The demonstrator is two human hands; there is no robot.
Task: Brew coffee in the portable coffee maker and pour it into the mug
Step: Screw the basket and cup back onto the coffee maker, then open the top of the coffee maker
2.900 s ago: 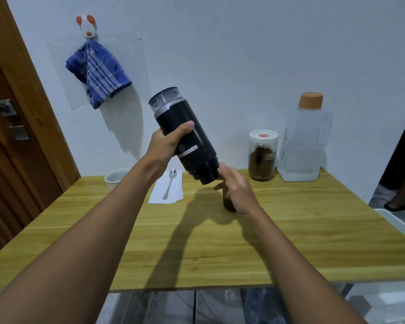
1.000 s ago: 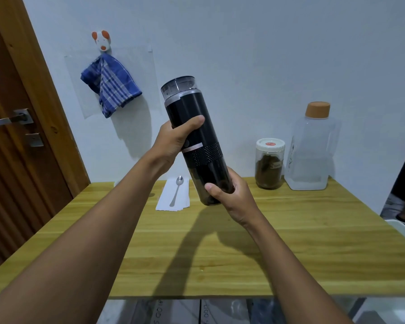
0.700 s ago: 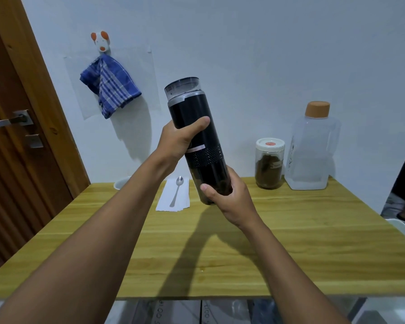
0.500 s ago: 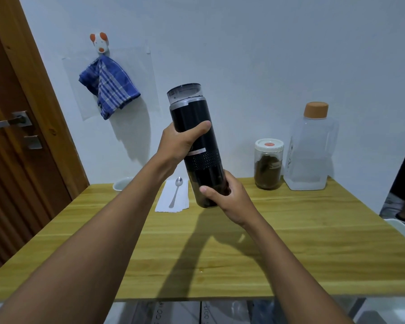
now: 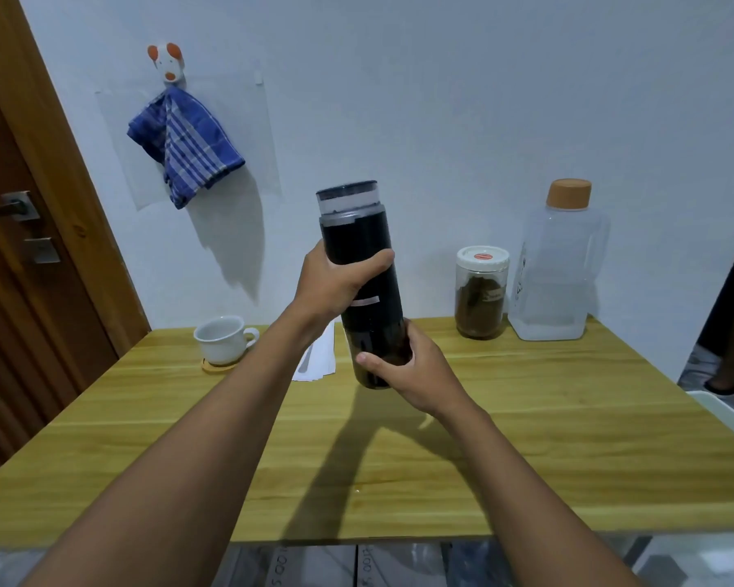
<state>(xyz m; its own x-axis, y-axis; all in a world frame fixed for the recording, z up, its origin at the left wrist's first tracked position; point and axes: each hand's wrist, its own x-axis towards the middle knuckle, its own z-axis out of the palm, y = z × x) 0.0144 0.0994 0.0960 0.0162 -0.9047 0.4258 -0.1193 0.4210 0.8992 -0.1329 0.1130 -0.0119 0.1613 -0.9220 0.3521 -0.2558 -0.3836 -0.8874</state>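
Above the bench (image 5: 526, 438), mid-frame: portable coffee maker (image 5: 363, 264), held clear of the wood in both hands.
Long axis: near upright, top leaning slightly left and away, base toward the person.
Left hand (image 5: 335, 281): grip clenched round the upper black barrel, thumb across the front.
Right hand (image 5: 403, 366): grip clenched round the lower cup section, fingers wrapping the base.
Key relation: hands stacked along one axis, left above, right below; the seam between body and cup lies between them, so a twist or pull apart looks like the step in hand.
Mug (image 5: 221, 338): well apart to the left rear, on a small round coaster (image 5: 217, 367), handle pointing right; left hand is the nearer.
Coffee maker, material: smooth matte black barrel, pale band at mid-height, perforated ring below it, clear-capped top, translucent base showing dark liquid.
Mug, material: white glazed ceramic, rounded.
Bench, material: yellow wood grain, flat.
Other stock: glass jar (image 5: 482, 298) of brown grounds with white lid; clear plastic water jug (image 5: 556, 269) with orange cap; white napkins (image 5: 321, 358) behind the left wrist.
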